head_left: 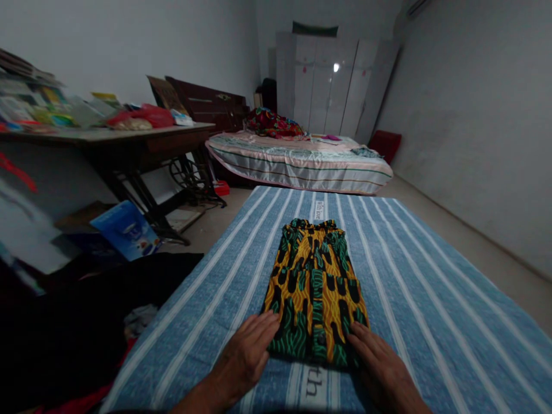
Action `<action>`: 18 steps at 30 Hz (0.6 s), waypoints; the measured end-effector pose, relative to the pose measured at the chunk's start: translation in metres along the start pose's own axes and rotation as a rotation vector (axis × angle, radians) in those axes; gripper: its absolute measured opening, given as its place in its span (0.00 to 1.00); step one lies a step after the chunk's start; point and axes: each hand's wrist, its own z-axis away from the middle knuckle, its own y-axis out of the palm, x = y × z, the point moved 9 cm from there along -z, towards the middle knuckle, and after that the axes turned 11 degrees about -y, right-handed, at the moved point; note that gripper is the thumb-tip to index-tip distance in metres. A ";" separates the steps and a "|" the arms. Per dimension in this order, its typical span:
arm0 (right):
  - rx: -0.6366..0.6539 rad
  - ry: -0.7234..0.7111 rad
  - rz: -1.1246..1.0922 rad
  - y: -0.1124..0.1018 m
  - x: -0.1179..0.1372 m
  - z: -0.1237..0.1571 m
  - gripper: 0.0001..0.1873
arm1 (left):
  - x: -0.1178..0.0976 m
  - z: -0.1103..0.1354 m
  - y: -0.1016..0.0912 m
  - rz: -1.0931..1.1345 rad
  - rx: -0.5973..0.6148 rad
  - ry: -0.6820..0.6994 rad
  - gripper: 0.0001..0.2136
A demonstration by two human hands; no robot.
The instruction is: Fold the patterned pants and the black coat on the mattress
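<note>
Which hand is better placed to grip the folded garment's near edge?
Probably right: fingertips of the right hand overlap the near right corner of the folded garment; the left hand lies mostly on the striped sheet, beside its left edge.

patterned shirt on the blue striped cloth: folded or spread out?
Folded. The patterned shirt lies as a narrow rectangle, sleeves tucked away, with the left hand and right hand flat at its near corners.

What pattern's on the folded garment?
The folded garment: orange-yellow with black and green wavy print, clearest in the head view.
</note>
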 end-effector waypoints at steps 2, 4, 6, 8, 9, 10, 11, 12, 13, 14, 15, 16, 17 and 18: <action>-0.026 0.028 0.007 -0.004 -0.001 -0.003 0.26 | 0.001 0.000 0.000 0.010 0.007 -0.003 0.31; -0.040 0.013 0.010 -0.006 0.002 -0.005 0.25 | 0.002 0.000 -0.001 0.021 0.006 0.004 0.31; -0.039 0.006 0.001 -0.006 0.003 -0.006 0.24 | 0.002 0.000 -0.002 0.028 0.004 0.031 0.30; -0.034 0.020 -0.018 -0.005 0.002 -0.006 0.24 | 0.003 0.000 -0.002 0.028 0.000 0.066 0.30; -0.030 0.031 -0.028 -0.005 0.001 -0.005 0.24 | 0.003 0.000 -0.002 0.027 -0.006 0.081 0.30; -0.024 0.039 -0.037 -0.004 0.000 -0.004 0.23 | 0.003 0.001 -0.003 0.027 -0.012 0.093 0.29; -0.020 0.038 -0.045 -0.003 0.000 -0.004 0.23 | 0.003 0.001 -0.003 0.029 -0.020 0.099 0.29; -0.015 0.034 -0.050 -0.003 0.000 -0.003 0.23 | 0.004 0.000 -0.004 0.031 -0.028 0.100 0.28; -0.008 0.031 -0.053 -0.003 0.000 -0.003 0.22 | 0.004 0.000 -0.005 0.034 -0.035 0.099 0.27; -0.001 0.030 -0.051 -0.003 0.000 -0.003 0.22 | 0.004 -0.001 -0.005 0.039 -0.042 0.094 0.27; 0.005 0.028 -0.045 -0.003 -0.001 -0.002 0.21 | 0.004 -0.001 -0.006 0.043 -0.046 0.088 0.27; 0.009 0.023 -0.035 -0.004 -0.001 -0.003 0.21 | 0.004 -0.002 -0.006 0.046 -0.051 0.082 0.27; 0.008 0.015 -0.020 -0.006 -0.002 -0.003 0.20 | 0.004 -0.003 -0.007 0.048 -0.056 0.078 0.27; 0.002 0.005 -0.003 -0.009 -0.003 -0.004 0.19 | 0.004 -0.003 -0.007 0.050 -0.059 0.078 0.27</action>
